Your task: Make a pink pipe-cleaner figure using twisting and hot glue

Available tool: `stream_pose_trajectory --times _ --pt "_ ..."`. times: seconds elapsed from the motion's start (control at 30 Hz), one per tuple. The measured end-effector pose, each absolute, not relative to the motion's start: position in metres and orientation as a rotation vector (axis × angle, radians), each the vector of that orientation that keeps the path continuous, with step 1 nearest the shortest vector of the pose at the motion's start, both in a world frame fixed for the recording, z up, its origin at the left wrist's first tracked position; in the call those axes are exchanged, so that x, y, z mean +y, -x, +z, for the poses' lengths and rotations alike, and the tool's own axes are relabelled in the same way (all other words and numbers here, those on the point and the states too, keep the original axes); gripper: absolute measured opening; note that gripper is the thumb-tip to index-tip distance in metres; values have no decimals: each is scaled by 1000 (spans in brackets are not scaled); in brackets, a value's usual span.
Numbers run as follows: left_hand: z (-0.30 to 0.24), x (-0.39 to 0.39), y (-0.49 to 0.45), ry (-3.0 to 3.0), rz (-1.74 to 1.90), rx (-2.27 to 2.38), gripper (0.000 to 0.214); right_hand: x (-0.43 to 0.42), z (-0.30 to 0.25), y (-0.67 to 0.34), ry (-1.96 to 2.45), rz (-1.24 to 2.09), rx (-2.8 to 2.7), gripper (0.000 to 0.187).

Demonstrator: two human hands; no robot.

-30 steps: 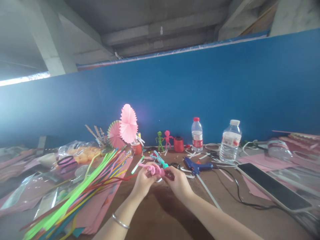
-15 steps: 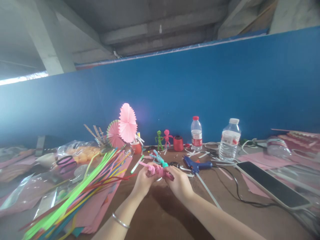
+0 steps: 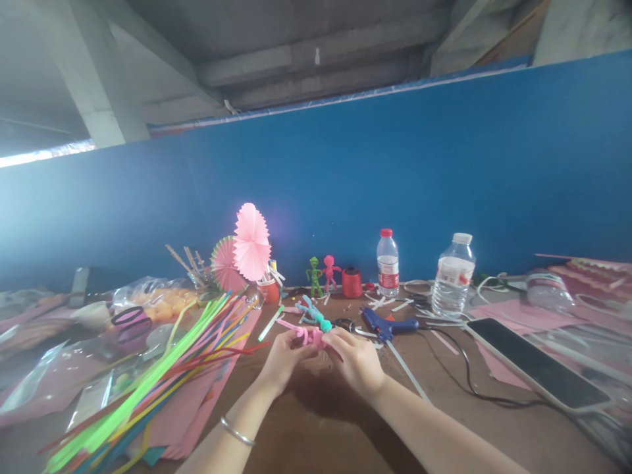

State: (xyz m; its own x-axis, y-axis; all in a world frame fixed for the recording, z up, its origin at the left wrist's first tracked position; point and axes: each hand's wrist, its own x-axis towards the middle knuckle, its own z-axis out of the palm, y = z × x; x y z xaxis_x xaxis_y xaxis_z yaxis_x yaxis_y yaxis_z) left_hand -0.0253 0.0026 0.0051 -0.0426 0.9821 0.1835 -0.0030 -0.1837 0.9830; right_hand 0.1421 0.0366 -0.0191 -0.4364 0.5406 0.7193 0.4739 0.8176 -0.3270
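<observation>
Between my two hands is a pink pipe-cleaner figure (image 3: 310,336), partly hidden by the fingers. My left hand (image 3: 286,359) grips its left side, with a thin pink end sticking out beyond the fingertips. Closed on the opposite side of the pink piece is my right hand (image 3: 356,359). Just behind it a light-blue and teal pipe-cleaner figure (image 3: 318,316) lies on the brown table (image 3: 316,421). Farther back, a green figure (image 3: 315,276) and a pink figure (image 3: 330,272) stand upright side by side.
Colourful pipe cleaners (image 3: 148,375) spread over pink paper at left. A blue glue gun (image 3: 390,325) lies right of my hands, near a red spool (image 3: 352,283). Two bottles (image 3: 388,263) stand behind. A phone (image 3: 538,362) and black cable lie at right.
Both hands have shifted slightly, and my right fingers now cover more of the pink piece. Its left part has turned a little. Objects on the table stay where they were.
</observation>
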Motion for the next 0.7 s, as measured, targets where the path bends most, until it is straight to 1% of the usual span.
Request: stream_pose_trajectory --times 0.17,0.3,0.37,0.43,0.5,0.57,0.7 --pt "6 5 27 -1360 1432 1180 35 34 -14 -141 666 -21 -2123 21" --pt "5 7 31 -1385 1484 1245 31 30 -13 -140 657 -207 -2144 30" --pt "6 8 33 -1403 1494 1283 29 30 -14 -139 648 -227 -2159 37" --pt "6 7 34 -1425 1486 1309 28 32 -16 -139 663 -69 -2114 42" --pt "7 7 34 -1448 1476 1318 29 35 -18 -138 713 161 -2017 43" --pt "8 5 33 -1478 1472 1306 27 39 -20 -138 777 335 -1944 38" --pt "13 3 31 -1557 1450 1218 13 42 -20 -137 813 543 -1941 24"
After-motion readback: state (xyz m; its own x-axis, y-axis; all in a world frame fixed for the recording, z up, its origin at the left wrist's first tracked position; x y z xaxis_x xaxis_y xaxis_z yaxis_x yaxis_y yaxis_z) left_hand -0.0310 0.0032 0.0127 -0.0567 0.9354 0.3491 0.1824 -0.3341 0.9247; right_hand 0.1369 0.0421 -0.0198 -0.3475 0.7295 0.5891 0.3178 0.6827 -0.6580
